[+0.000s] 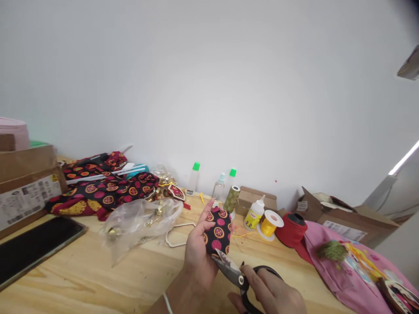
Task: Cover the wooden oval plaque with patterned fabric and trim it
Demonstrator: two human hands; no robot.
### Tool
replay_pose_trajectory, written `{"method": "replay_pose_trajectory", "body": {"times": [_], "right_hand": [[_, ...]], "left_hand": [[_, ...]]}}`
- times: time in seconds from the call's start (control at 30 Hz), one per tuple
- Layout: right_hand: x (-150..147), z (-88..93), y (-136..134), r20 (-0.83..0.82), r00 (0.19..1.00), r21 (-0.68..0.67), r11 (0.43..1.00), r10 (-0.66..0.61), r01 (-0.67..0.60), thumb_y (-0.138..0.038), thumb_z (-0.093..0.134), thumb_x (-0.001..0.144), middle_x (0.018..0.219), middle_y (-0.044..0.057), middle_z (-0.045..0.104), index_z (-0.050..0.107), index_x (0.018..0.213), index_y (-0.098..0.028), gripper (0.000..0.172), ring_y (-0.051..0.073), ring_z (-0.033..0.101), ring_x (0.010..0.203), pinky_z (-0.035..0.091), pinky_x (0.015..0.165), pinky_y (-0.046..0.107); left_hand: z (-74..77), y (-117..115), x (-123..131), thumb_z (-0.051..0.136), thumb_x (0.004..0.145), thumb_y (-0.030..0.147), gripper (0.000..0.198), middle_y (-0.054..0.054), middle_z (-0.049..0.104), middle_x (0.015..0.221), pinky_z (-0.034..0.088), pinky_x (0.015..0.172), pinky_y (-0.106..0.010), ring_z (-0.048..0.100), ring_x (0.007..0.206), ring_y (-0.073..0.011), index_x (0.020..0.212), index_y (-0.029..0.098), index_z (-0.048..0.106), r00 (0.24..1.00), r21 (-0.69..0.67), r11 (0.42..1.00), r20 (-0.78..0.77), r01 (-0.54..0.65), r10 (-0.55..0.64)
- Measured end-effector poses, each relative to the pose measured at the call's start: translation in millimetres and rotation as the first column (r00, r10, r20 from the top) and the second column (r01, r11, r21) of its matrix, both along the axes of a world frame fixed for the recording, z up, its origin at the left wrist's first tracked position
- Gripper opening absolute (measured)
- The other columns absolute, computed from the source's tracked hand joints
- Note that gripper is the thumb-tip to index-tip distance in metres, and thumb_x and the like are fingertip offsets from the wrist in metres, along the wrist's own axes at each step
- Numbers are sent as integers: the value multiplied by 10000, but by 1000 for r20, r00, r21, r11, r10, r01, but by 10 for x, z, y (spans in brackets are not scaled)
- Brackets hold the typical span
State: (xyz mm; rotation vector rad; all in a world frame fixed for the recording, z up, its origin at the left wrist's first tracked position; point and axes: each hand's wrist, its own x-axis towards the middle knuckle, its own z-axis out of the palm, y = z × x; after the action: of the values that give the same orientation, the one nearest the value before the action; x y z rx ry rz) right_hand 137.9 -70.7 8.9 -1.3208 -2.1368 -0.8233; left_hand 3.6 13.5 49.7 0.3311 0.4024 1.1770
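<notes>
My left hand point(197, 248) holds a small black fabric piece point(218, 229) patterned with pink and orange round motifs, its fingers behind it and the thumb along its left side. In my right hand point(271, 292) is a pair of black-handled scissors point(234, 270), fingers through the handles. The blades lie at the lower edge of the fabric piece, slightly parted, close to my left palm. Whether they touch the cloth, I cannot tell. A pale frame-shaped outline piece point(178, 235) rests on the table just left of my left hand.
A plastic bag point(140, 222) with metal bits, patterned cloth point(108, 192), a phone point(39, 246) and a carton point(29, 192) are at left. Behind my hands stand a glue bottle point(254, 214), a yellow thread spool point(270, 224) and green thread point(232, 198). Pink cloth point(330, 261) lies right.
</notes>
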Motion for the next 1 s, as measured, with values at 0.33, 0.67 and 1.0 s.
{"method": "replay_pose_trajectory", "body": {"times": [0.33,0.67,1.0], "right_hand": [[9,12,2,39,999,10,1000,15,-16,-353,498,787,538,25,582,597,897,-109,286,135,568,423,400,343,196],[13,-11,-8,-3,999,-33,999,36,-36,-322,511,783,545,22,578,586,924,-106,268,134,567,441,404,362,192],[13,4,-6,34,999,20,1000,7,-8,-316,519,783,553,25,584,580,921,-106,259,142,561,436,412,370,215]], "left_hand": [[21,3,1,425,676,78,578,-70,634,945,500,563,-289,643,681,-178,1219,275,392,1000,8,1000,-26,-6,7],[15,8,-13,419,668,62,607,-57,643,915,502,573,-279,645,670,-168,1236,267,365,1000,18,1000,-18,-3,3],[8,6,-22,424,664,64,608,-74,627,980,492,543,-266,642,662,-168,1233,273,368,1000,-1,1000,-17,11,-11]]}}
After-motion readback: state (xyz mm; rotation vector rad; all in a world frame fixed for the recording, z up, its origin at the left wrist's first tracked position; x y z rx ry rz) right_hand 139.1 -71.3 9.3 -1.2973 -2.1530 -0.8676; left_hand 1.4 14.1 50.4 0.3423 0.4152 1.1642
